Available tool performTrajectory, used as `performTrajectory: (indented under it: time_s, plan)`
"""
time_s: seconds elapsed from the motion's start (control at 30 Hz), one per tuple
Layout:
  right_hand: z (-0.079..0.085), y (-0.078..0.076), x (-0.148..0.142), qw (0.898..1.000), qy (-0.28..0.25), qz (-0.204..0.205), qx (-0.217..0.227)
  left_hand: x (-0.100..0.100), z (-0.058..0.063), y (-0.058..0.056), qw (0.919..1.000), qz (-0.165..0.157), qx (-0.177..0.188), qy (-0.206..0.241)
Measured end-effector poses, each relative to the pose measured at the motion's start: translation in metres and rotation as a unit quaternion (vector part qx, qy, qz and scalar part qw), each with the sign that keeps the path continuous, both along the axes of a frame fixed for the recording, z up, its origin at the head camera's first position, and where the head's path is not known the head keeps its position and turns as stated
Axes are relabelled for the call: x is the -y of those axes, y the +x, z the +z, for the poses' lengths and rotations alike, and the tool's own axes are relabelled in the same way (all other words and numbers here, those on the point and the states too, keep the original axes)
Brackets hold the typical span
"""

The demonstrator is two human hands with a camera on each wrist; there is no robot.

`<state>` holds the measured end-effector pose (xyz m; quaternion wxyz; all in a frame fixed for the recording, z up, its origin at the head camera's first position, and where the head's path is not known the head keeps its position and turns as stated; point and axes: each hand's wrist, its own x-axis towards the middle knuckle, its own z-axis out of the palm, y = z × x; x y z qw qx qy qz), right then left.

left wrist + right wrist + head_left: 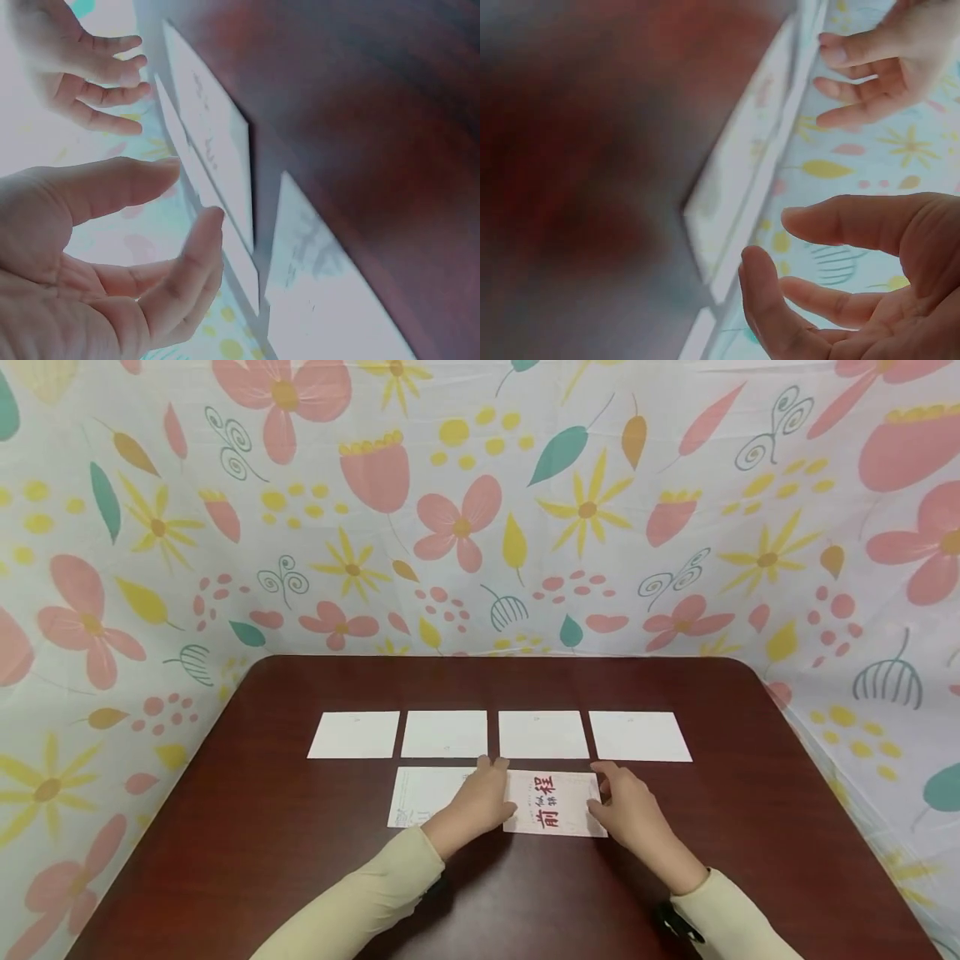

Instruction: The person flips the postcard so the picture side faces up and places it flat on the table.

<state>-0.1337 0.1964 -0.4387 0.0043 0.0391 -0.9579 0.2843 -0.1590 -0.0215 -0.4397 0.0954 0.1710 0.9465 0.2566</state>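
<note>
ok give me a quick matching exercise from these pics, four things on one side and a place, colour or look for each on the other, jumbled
1. red-lettered card
2. far-row cards
3. tabletop
4. backdrop

A. dark reddish brown
B. four in a line
C. flower-printed
D. between left hand and right hand

Pairs: 1-D, 2-B, 3-A, 4-C

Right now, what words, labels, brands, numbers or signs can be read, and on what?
"前程", large and red: front-row right card.
"似锦", smaller: same card; its faint fine print is too small to read.
Blue-grey print, front-row left card: too small to read.
Tiny marks, four back-row cards: too small to read.
</note>
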Motion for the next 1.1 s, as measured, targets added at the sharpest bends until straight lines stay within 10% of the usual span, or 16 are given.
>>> performTrajectory:
  time_s: [0.4,0.83,1.1]
  plan:
    - [0.025,-0.014,0.035,0.998,-0.059,0.022,-0.014,0.047,0.025,-0.009,0.9961,0.004,-0.050,0.073]
    - [0.032,-0.052,0.096,0.985,-0.164,0.055,-0.022,0.130,0.026,-0.029,0.9742,0.134,-0.113,0.142]
    - [0.031,-0.075,0.133,0.963,-0.252,0.097,-0.011,0.169,0.027,-0.040,0.9605,0.208,-0.086,0.163]
